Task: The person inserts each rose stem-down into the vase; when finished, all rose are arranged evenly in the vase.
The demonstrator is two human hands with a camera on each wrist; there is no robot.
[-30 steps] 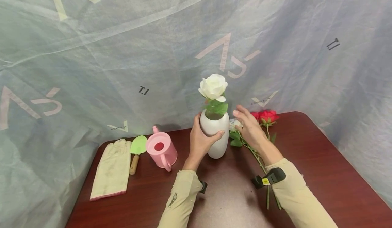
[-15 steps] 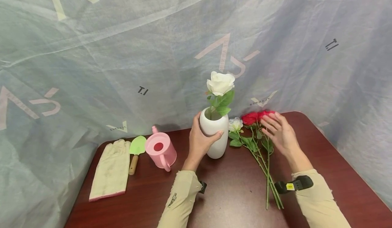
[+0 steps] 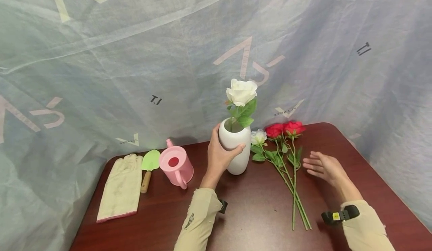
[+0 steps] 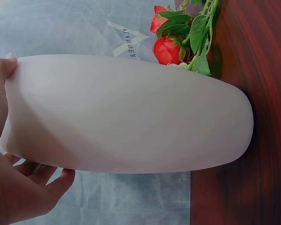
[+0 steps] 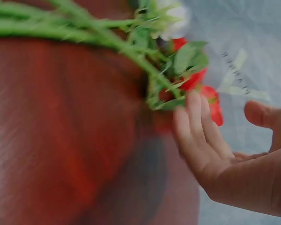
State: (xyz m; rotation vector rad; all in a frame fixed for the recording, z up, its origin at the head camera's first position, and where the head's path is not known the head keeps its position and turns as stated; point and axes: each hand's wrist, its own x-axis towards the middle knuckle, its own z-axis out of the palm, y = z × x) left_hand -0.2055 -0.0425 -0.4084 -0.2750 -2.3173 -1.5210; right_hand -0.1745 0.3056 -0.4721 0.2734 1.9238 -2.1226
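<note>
"Where is the white vase point(image 3: 236, 141)?"
"On the table point(image 3: 256, 221), a white rose point(image 3: 241, 93) standing inside; the left hand point(image 3: 219, 155) grips the vase's side."
"And the right hand point(image 3: 326, 168)?"
"Fingers straight, beside two red roses point(image 3: 274, 130) and a white bloom point(image 3: 258, 137) lying down."

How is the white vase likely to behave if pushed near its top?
Unheld, the white vase would probably tip, being tall and narrowing toward its base. Its smooth, rounded wall may feel slightly slippery to the left hand. Tipping could also make the white rose standing in it sway.
</note>
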